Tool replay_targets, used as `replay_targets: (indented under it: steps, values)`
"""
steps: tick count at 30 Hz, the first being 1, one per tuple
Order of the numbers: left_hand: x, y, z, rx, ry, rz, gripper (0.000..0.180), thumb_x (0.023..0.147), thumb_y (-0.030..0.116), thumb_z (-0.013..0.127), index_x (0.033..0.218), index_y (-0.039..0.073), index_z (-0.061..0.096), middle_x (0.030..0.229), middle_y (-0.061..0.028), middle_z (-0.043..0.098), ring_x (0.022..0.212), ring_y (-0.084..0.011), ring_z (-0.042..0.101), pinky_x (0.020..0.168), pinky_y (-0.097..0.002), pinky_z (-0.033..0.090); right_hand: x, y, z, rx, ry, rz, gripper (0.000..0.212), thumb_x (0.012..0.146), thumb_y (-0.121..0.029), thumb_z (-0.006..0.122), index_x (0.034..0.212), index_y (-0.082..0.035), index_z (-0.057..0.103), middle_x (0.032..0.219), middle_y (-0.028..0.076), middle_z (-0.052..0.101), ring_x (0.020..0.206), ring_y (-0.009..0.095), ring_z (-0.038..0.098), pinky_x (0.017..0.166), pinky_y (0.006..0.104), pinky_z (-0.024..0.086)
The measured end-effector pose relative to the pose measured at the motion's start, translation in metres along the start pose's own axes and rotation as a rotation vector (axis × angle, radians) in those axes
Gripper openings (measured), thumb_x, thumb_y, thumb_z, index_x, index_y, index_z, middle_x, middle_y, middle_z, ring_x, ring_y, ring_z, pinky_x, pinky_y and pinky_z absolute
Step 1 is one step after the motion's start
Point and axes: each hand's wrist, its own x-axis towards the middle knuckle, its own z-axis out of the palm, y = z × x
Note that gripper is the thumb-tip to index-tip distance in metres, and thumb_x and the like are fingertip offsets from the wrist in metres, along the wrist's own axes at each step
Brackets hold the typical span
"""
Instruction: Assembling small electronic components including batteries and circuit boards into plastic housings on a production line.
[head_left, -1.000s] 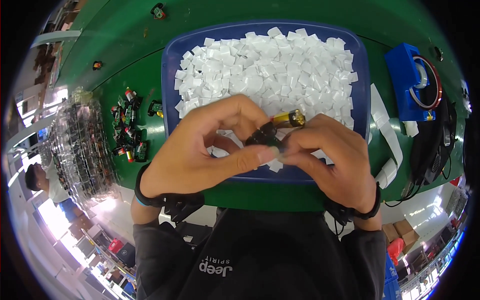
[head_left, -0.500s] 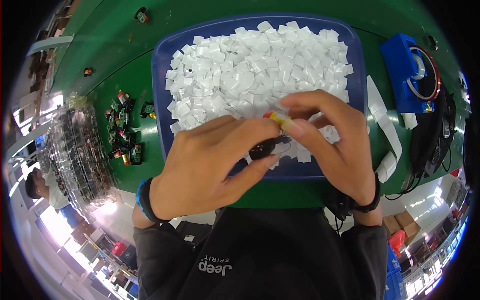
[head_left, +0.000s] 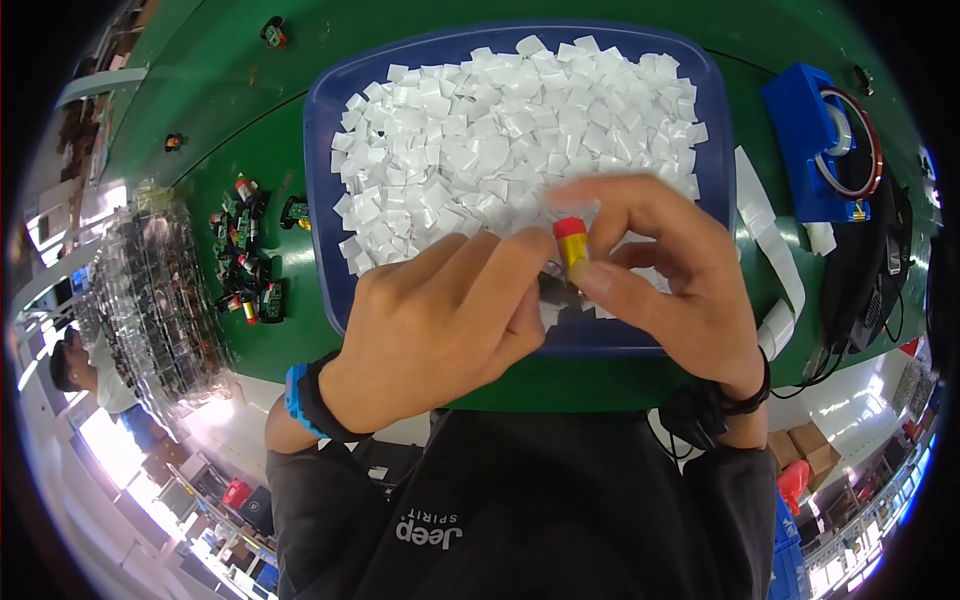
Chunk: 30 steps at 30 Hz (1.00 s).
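A small yellow cylinder with a red end (head_left: 571, 242) stands tilted between my hands, above the near part of a blue tub (head_left: 722, 150). My left hand (head_left: 440, 320) has its fingers curled in, closed on a dark small part (head_left: 556, 292) beside the cylinder, mostly hidden by the fingers. The thumb of my right hand (head_left: 672, 278) presses on the cylinder's lower end, and a bent finger lies along its other side. My right index finger reaches out over the tub, blurred. Many small white square pieces (head_left: 500, 130) fill the tub.
Left of the tub lies a heap of small circuit boards with cylinders (head_left: 240, 255), beside stacked clear plastic trays (head_left: 165, 290). To the right stand a blue tape dispenser (head_left: 800, 140) and a curling white strip (head_left: 768, 235). A black bag (head_left: 860, 270) lies beyond them.
The cylinder has turned more upright, with its red end now up and away. My left fingers have curled in, covering more of the dark part. My right index finger has shifted slightly.
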Motion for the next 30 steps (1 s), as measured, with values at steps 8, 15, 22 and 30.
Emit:
replay_targets:
  steps: [8, 15, 22, 30]
  values:
    - [-0.002, 0.006, -0.017, -0.439, -0.149, -0.317, 0.012, 0.087, 0.003, 0.056, 0.100, 0.003, 0.055, 0.069, -0.0055, 0.060, 0.054, -0.0119, 0.058, 0.050, -0.0255, 0.042, 0.001, 0.010, 0.000, -0.204, -0.015, -0.259, 0.044, 0.078, 0.002, 0.075, 0.118, -0.003, 0.059, 0.103, 0.007, 0.063, 0.090, 0.015, 0.065, 0.076, 0.0266, 0.053]
    - [-0.005, 0.003, -0.016, -0.526, -0.193, -0.349, 0.010, 0.090, 0.000, 0.051, 0.099, 0.001, 0.054, 0.071, -0.0042, 0.061, 0.054, -0.0083, 0.055, 0.053, -0.0222, 0.041, -0.003, 0.001, 0.002, -0.087, -0.103, -0.032, 0.040, 0.078, 0.005, 0.074, 0.115, 0.000, 0.058, 0.106, 0.010, 0.062, 0.097, 0.018, 0.067, 0.078, 0.0289, 0.055]
    - [-0.003, 0.006, -0.011, -0.592, -0.053, -0.437, 0.014, 0.089, -0.003, 0.052, 0.103, 0.000, 0.053, 0.077, -0.0068, 0.061, 0.063, -0.0073, 0.057, 0.056, -0.0217, 0.042, -0.004, 0.002, 0.009, -0.109, -0.077, -0.186, 0.036, 0.078, 0.006, 0.074, 0.111, 0.003, 0.059, 0.107, 0.013, 0.062, 0.090, 0.018, 0.067, 0.077, 0.0264, 0.056]
    - [0.001, 0.007, -0.025, -0.907, -0.142, -0.560, 0.025, 0.085, -0.007, 0.049, 0.109, 0.001, 0.052, 0.088, -0.0050, 0.056, 0.067, -0.0067, 0.054, 0.055, -0.0214, 0.042, -0.002, 0.003, 0.001, -0.152, 0.059, -0.354, 0.034, 0.072, 0.004, 0.079, 0.104, 0.004, 0.066, 0.101, 0.015, 0.065, 0.086, 0.020, 0.067, 0.074, 0.0284, 0.055]
